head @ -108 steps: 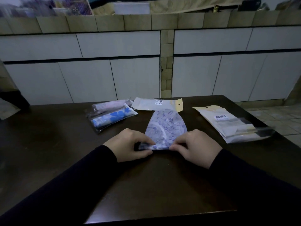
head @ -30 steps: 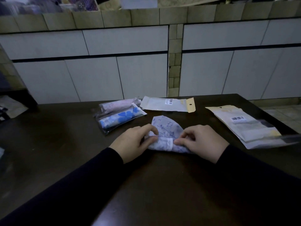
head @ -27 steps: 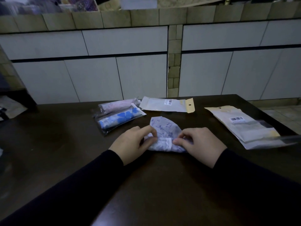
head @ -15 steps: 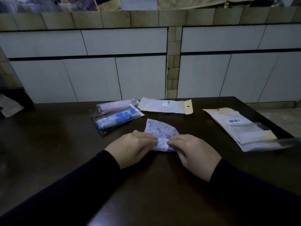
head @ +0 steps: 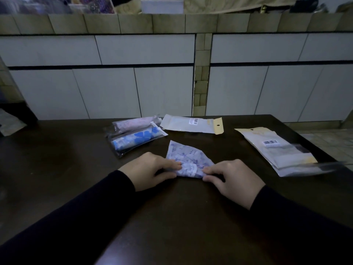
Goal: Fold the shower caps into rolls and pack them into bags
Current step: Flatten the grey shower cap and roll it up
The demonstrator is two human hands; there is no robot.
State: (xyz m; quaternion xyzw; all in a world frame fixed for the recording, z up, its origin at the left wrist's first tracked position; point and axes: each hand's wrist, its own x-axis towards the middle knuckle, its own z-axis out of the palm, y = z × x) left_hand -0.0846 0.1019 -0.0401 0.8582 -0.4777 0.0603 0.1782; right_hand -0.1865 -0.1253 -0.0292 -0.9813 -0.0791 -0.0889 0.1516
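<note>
The shower cap (head: 188,160) lies on the dark table (head: 177,222) before me, its near edge rolled up. My left hand (head: 148,173) and right hand (head: 234,180) pinch that roll at either end with curled fingers. Beyond it I see two packed bags (head: 133,135), an empty bag (head: 191,126) and a stack of bags (head: 277,150) at right.

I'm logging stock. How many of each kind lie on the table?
Packed rolls: 2 (pink, blue)
Loose cap: 1
Flat bag: 1
Bag stack: 1, count inside unclear
Total: 5
</note>
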